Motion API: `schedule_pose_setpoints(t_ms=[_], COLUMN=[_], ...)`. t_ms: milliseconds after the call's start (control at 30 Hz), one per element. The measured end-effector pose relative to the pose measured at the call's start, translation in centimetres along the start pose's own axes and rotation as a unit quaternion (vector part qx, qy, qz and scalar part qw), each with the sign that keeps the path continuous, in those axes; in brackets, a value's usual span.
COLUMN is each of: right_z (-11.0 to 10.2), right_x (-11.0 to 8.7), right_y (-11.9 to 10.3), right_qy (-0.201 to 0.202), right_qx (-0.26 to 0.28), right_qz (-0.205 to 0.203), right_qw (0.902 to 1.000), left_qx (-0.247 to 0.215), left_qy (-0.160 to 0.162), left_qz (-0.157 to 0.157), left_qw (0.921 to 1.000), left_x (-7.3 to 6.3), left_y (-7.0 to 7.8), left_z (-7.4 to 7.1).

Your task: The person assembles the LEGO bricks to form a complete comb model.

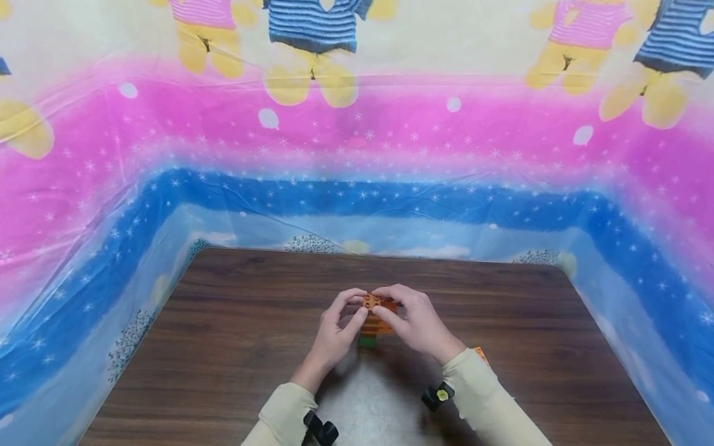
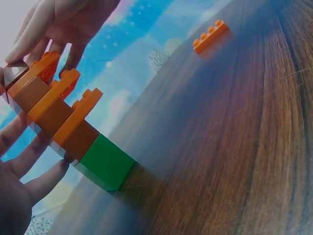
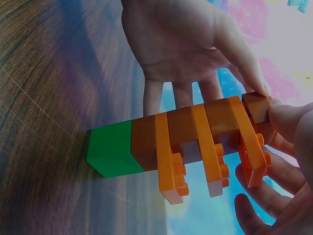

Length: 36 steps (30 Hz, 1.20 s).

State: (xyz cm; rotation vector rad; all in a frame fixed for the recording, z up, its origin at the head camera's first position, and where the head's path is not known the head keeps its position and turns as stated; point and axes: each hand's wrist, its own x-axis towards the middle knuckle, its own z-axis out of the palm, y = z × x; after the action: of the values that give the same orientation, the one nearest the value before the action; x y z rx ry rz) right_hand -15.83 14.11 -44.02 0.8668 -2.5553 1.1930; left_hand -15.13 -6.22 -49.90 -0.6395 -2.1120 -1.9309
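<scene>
A brick tower (image 3: 185,129) stands on the table, with a green brick (image 3: 111,149) at its base. Above that, brown bricks alternate with orange plates (image 2: 78,117) that jut out to one side, studs upward. At the top is a brown brick (image 3: 256,106), slightly tilted against the stack. My right hand (image 1: 421,319) pinches this brown brick between thumb and fingers. From the other side my left hand (image 1: 334,328) grips the tower, its thumb at the top brick and its fingers along the side, partly hidden behind the stack.
A loose orange plate (image 2: 211,37) lies on the wooden table (image 1: 251,310), partly hidden by my right sleeve (image 1: 480,384) in the head view. A printed cloth (image 1: 357,148) hangs around the table's back and sides. Black wrist cameras (image 1: 321,428) sit on both wrists.
</scene>
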Motion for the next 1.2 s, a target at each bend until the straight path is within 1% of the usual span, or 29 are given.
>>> schedule_pose_setpoints(t_ms=[233,433,733,1033,1200], right_z=[0.06,0.11,0.36,0.9,0.95], right_x=[-0.14,-0.19,-0.25,-0.54,-0.4], right_y=[0.01,0.05,0.31,0.74,0.75], right_qy=[0.002,0.004,0.009,0.028,0.032], right_qx=[0.002,0.003,0.001,0.022,0.027], right_qz=[0.004,0.005,0.0,-0.011,-0.01], right_qw=[1.0,1.0,1.0,0.9993,0.9991], left_qx=[0.015,0.012,0.008,0.015,0.018], left_qy=[0.0,-0.003,-0.008,-0.003,0.0], left_qz=[0.009,0.006,0.012,0.003,0.019], left_qw=[0.9999,0.9999,0.9999,0.9999,0.9996], left_x=[-0.02,-0.02,0.01,-0.16,-0.14], left_y=[-0.17,-0.24,-0.42,-0.43,-0.67], left_z=[0.08,0.04,0.04,0.17,0.18])
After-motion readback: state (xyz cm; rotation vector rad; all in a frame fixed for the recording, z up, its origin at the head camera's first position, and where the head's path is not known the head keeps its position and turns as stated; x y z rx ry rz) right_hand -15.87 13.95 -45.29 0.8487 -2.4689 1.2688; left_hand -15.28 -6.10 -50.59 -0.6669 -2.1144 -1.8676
